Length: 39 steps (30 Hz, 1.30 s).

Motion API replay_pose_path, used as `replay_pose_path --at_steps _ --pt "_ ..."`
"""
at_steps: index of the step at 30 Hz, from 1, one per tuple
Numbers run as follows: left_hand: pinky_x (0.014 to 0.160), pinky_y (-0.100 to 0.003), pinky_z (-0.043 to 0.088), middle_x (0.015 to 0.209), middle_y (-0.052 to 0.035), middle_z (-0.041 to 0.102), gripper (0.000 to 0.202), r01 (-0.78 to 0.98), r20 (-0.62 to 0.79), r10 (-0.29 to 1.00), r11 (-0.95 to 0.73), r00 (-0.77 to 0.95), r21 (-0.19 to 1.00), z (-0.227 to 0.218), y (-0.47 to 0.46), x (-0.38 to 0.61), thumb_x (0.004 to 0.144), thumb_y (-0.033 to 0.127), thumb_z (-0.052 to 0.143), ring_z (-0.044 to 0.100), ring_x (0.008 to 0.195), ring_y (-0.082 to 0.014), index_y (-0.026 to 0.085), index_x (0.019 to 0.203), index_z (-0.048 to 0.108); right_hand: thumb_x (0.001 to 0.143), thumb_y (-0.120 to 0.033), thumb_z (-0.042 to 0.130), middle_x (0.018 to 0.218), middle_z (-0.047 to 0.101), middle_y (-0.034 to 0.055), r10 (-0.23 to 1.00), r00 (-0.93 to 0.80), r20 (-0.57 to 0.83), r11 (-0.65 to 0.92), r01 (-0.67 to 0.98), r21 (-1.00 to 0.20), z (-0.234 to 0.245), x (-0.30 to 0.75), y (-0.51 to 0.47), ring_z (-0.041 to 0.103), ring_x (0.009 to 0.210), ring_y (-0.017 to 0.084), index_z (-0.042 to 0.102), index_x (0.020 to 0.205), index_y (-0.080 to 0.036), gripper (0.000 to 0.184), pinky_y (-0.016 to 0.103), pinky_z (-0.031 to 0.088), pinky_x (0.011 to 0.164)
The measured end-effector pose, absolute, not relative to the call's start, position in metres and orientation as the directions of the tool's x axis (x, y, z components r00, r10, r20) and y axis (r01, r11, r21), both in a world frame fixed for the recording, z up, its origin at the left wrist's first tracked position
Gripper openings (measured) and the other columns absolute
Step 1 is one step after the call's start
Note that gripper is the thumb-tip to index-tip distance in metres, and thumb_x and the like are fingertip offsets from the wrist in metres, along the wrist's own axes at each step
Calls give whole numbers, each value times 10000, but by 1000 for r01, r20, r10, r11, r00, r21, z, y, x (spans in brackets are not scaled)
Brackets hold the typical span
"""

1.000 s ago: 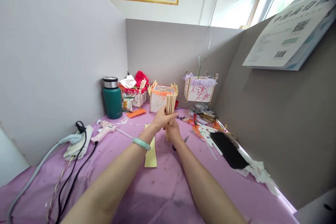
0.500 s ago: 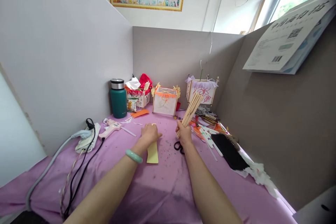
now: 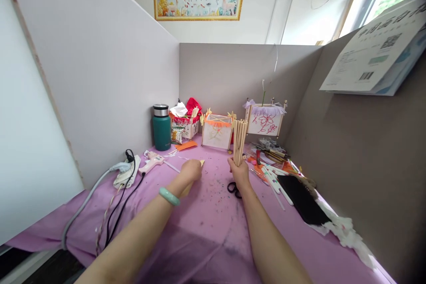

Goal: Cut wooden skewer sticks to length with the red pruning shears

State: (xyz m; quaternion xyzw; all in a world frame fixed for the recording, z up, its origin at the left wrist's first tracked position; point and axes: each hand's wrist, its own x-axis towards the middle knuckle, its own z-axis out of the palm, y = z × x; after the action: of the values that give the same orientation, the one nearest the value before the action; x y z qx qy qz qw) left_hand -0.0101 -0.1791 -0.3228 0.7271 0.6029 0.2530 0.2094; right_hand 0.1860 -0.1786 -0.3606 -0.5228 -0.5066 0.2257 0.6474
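Observation:
My right hand (image 3: 240, 174) is closed round a bundle of thin wooden sticks (image 3: 239, 141), which stands nearly upright above the table. Black scissor handles (image 3: 232, 187) lie beside that wrist; the blades are hidden. A green bangle circles the wrist of my left hand (image 3: 192, 171), whose fingers are closed on a yellow paper strip (image 3: 187, 190). The hand covers most of the strip, with a bit of it poking out past the fingers. Beyond both hands stands a white paper lantern (image 3: 217, 136) with orange fringe and a stick frame.
A pink glue gun (image 3: 152, 163) and a corded power strip (image 3: 126, 176) lie at left, near a teal bottle (image 3: 161, 131). A purple-trimmed lantern (image 3: 265, 120) stands at back right. White pens (image 3: 276, 182) and a black flat object (image 3: 301, 199) lie on the right. Partitions surround the table.
My left hand has closed on the yellow strip, which lay flat before, and drawn it up off its spot. The sticks have swung from a rightward lean to nearly upright. The view has shifted left.

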Motion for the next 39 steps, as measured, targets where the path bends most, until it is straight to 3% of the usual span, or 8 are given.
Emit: replay_pose_path --at_steps 2,4,8,12,21,29,34,39 --pt "785 -375 444 691 -135 651 47 779 139 982 -185 127 599 -317 -181 -28 600 136 619 624 866 -315 158 567 593 677 -437 616 505 484 -53 824 379 420 359 222 -906 -362 185 -178 454 435 112 554 769 -173 286 224 375 436" --pt "705 -318 461 689 -82 654 59 687 176 980 -190 91 702 -309 -185 -42 620 144 579 631 766 -249 168 663 612 678 -451 622 493 477 -55 836 357 417 372 190 -908 -363 183 -177 447 428 110 553 774 -171 305 222 364 427" --pt "564 -268 466 711 -27 648 259 144 79 989 -97 126 985 -295 -195 -47 647 167 530 600 596 -165 168 903 571 706 -471 622 475 459 -66 847 310 432 435 63 -898 -359 176 -181 422 417 99 539 798 -173 323 214 353 419" --pt "525 -246 458 708 -19 634 281 -123 56 981 -33 188 992 -296 -199 -34 603 157 560 570 543 -129 144 884 562 719 -484 622 565 523 -39 819 338 464 492 0 -870 -353 170 -187 496 516 109 555 801 -172 329 221 421 513" --pt "526 -279 472 701 -7 610 402 -157 29 977 5 212 988 -310 -192 -24 595 147 553 559 531 -132 162 996 525 622 -438 688 581 555 -14 960 164 227 232 -12 -973 -366 159 -187 514 516 119 576 757 -153 334 237 436 508" --pt "496 -223 438 658 -1 618 285 238 14 980 -62 197 969 -314 -196 -36 573 80 543 587 551 -141 157 847 556 608 -420 697 570 558 -12 977 144 158 160 -3 -987 -366 159 -187 517 505 119 568 774 -147 344 224 406 466" --pt "490 -251 453 687 -23 656 359 -16 54 958 -52 280 999 -318 -190 -32 589 110 572 609 537 -165 155 945 582 627 -455 687 498 519 -28 957 194 217 226 -27 -974 -364 160 -187 468 442 103 547 694 -155 338 213 360 415" --pt "511 -274 459 777 -82 678 84 -141 66 958 -27 279 990 -320 -180 -14 561 133 610 604 545 -160 116 633 649 652 -488 683 442 404 -88 956 178 233 274 -259 -926 -359 163 -189 367 375 70 515 705 -175 360 207 339 384"
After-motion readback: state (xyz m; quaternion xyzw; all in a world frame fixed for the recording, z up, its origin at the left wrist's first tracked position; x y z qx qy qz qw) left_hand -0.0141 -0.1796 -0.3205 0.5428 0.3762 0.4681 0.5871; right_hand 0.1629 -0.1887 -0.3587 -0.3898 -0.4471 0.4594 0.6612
